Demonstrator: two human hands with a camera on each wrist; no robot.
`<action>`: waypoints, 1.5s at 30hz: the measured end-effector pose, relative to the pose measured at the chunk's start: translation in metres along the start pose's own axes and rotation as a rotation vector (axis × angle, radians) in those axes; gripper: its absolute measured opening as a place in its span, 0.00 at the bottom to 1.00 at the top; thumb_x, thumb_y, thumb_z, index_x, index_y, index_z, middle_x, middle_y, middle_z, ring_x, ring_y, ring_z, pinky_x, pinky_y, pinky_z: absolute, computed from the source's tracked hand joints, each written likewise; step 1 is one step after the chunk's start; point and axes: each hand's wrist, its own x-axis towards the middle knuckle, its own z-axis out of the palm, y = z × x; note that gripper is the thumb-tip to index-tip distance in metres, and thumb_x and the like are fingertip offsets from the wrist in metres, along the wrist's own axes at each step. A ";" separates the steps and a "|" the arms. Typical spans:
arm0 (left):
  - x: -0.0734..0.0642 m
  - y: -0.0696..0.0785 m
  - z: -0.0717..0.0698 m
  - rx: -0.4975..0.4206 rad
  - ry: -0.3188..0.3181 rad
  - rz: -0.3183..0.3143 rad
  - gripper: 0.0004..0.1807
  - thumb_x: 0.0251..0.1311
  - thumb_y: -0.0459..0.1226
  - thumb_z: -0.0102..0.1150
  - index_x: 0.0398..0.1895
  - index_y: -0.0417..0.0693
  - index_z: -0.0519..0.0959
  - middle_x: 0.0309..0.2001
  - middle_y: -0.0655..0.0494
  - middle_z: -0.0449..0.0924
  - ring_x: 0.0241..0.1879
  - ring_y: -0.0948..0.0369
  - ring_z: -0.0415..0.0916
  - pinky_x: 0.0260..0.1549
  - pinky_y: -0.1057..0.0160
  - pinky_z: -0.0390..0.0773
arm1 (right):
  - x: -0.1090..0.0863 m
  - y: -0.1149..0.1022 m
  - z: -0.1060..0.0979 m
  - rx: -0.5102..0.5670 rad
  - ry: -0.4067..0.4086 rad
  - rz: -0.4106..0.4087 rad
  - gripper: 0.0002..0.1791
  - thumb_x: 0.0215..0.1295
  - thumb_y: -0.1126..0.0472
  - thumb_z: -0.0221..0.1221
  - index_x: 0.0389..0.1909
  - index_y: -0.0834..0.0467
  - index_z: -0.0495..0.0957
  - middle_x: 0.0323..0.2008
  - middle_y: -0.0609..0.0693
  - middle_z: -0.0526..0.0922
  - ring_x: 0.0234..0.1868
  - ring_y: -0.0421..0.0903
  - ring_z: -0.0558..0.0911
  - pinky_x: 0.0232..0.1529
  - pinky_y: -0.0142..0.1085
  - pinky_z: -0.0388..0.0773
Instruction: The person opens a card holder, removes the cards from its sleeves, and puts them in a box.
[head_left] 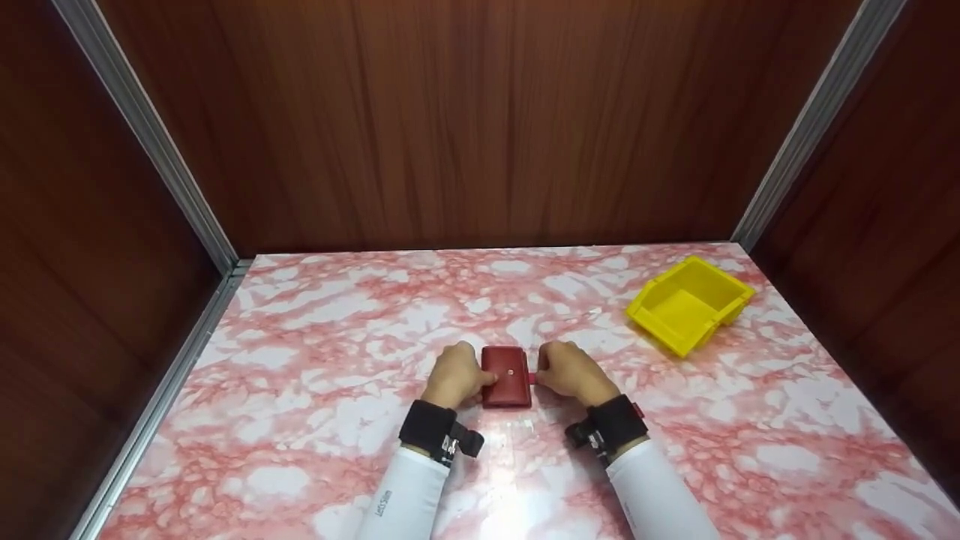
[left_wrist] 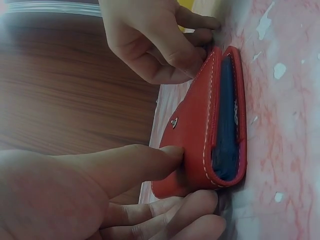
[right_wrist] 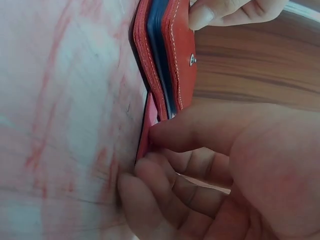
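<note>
A small red leather wallet (head_left: 505, 367) with pale stitching and a metal stud lies folded on the table. Its dark blue inner layers (left_wrist: 228, 120) show along the open edge in the left wrist view. My left hand (head_left: 454, 373) grips the wallet's left side, thumb on top and fingers along the folded edge. On the other side my right hand (head_left: 573, 372) pinches a pinkish-red strap (right_wrist: 145, 132) that sticks out from the wallet's lower flap. Part of that strap is hidden behind the thumb and fingers.
A yellow plastic bin (head_left: 690, 304) stands at the right rear of the red-and-white marbled table (head_left: 315, 420). Dark wood panels (head_left: 480, 127) with metal corner strips enclose the back and both sides.
</note>
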 end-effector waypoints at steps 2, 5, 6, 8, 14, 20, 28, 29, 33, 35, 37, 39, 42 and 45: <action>0.002 0.001 0.000 0.007 -0.012 -0.012 0.15 0.60 0.39 0.79 0.24 0.39 0.83 0.12 0.53 0.81 0.10 0.60 0.79 0.11 0.64 0.80 | -0.003 -0.004 -0.003 -0.009 -0.001 -0.014 0.09 0.61 0.58 0.70 0.28 0.56 0.81 0.26 0.51 0.83 0.27 0.47 0.80 0.30 0.40 0.78; 0.002 0.001 0.000 0.013 -0.015 -0.009 0.16 0.60 0.40 0.79 0.24 0.39 0.83 0.12 0.53 0.80 0.10 0.60 0.78 0.11 0.65 0.79 | -0.002 -0.002 -0.001 -0.010 0.002 -0.021 0.10 0.62 0.56 0.71 0.27 0.55 0.81 0.25 0.49 0.83 0.26 0.46 0.79 0.28 0.39 0.77; 0.002 0.001 -0.001 0.011 -0.017 -0.011 0.16 0.60 0.40 0.79 0.23 0.39 0.83 0.11 0.53 0.80 0.10 0.60 0.78 0.11 0.65 0.79 | -0.001 0.001 0.000 -0.014 0.009 -0.021 0.11 0.62 0.55 0.71 0.27 0.54 0.81 0.24 0.48 0.82 0.25 0.45 0.78 0.27 0.39 0.76; 0.000 0.002 -0.001 0.005 -0.016 -0.010 0.17 0.60 0.40 0.79 0.23 0.39 0.83 0.11 0.53 0.80 0.09 0.61 0.78 0.10 0.65 0.78 | -0.003 -0.004 -0.003 -0.004 0.004 -0.016 0.11 0.62 0.56 0.72 0.27 0.55 0.81 0.23 0.49 0.83 0.24 0.46 0.79 0.27 0.39 0.77; -0.003 0.002 -0.002 -0.006 -0.013 -0.005 0.16 0.60 0.39 0.78 0.23 0.40 0.83 0.11 0.54 0.79 0.09 0.61 0.78 0.10 0.64 0.79 | -0.006 -0.008 -0.007 0.005 0.022 -0.029 0.06 0.58 0.65 0.70 0.26 0.55 0.83 0.22 0.49 0.84 0.23 0.46 0.79 0.28 0.39 0.77; 0.012 -0.007 0.009 0.061 0.048 0.048 0.16 0.55 0.42 0.82 0.25 0.41 0.85 0.19 0.53 0.84 0.17 0.59 0.81 0.19 0.61 0.82 | -0.022 -0.032 -0.024 0.055 0.017 0.006 0.08 0.61 0.65 0.72 0.24 0.55 0.83 0.22 0.48 0.84 0.23 0.43 0.78 0.28 0.35 0.75; -0.037 0.043 0.003 0.277 0.317 0.146 0.17 0.57 0.43 0.82 0.37 0.38 0.88 0.37 0.42 0.92 0.38 0.46 0.91 0.38 0.47 0.91 | -0.026 -0.044 -0.027 0.034 0.033 0.052 0.11 0.62 0.62 0.76 0.24 0.58 0.84 0.22 0.49 0.84 0.25 0.42 0.76 0.30 0.33 0.74; -0.045 0.052 0.003 0.298 0.335 0.154 0.18 0.57 0.42 0.83 0.38 0.36 0.88 0.39 0.40 0.92 0.40 0.44 0.92 0.40 0.47 0.92 | -0.026 -0.044 -0.027 0.039 0.033 0.052 0.11 0.62 0.62 0.76 0.24 0.58 0.84 0.22 0.49 0.84 0.25 0.43 0.76 0.29 0.34 0.74; -0.056 0.070 0.015 0.381 0.405 0.198 0.17 0.54 0.44 0.85 0.36 0.40 0.89 0.39 0.42 0.92 0.40 0.45 0.92 0.40 0.49 0.92 | -0.020 -0.031 -0.022 0.054 0.038 0.004 0.10 0.61 0.61 0.75 0.24 0.57 0.84 0.22 0.48 0.83 0.24 0.43 0.77 0.29 0.35 0.76; -0.057 0.074 0.025 0.436 0.456 0.215 0.16 0.52 0.44 0.86 0.33 0.42 0.90 0.37 0.44 0.92 0.38 0.47 0.92 0.39 0.51 0.92 | -0.020 -0.032 -0.022 0.045 0.042 -0.012 0.09 0.60 0.63 0.73 0.24 0.57 0.84 0.21 0.47 0.83 0.24 0.42 0.77 0.29 0.34 0.75; -0.057 0.077 0.035 0.523 0.514 0.215 0.10 0.54 0.41 0.83 0.30 0.45 0.90 0.34 0.47 0.92 0.35 0.50 0.91 0.36 0.54 0.92 | -0.016 -0.025 -0.017 0.042 0.055 -0.030 0.09 0.58 0.63 0.73 0.23 0.56 0.83 0.20 0.46 0.82 0.23 0.42 0.77 0.27 0.34 0.75; -0.056 0.079 0.045 0.621 0.582 0.204 0.04 0.56 0.38 0.78 0.29 0.48 0.91 0.31 0.50 0.92 0.31 0.53 0.91 0.31 0.57 0.91 | -0.013 -0.023 -0.015 0.033 0.047 0.001 0.07 0.56 0.65 0.72 0.23 0.56 0.83 0.20 0.47 0.82 0.23 0.42 0.77 0.27 0.35 0.75; -0.055 0.082 0.054 0.716 0.644 0.175 0.05 0.59 0.36 0.70 0.27 0.50 0.91 0.28 0.54 0.91 0.27 0.56 0.89 0.26 0.60 0.88 | -0.003 -0.004 -0.005 0.033 0.053 -0.026 0.07 0.55 0.62 0.72 0.23 0.53 0.83 0.21 0.45 0.82 0.23 0.43 0.79 0.26 0.35 0.77; -0.056 0.083 0.056 0.725 0.655 0.173 0.04 0.58 0.37 0.72 0.26 0.50 0.91 0.26 0.54 0.91 0.26 0.56 0.88 0.24 0.60 0.87 | 0.003 0.007 0.002 0.029 0.048 -0.030 0.06 0.54 0.61 0.72 0.23 0.52 0.83 0.21 0.46 0.83 0.23 0.44 0.79 0.25 0.36 0.76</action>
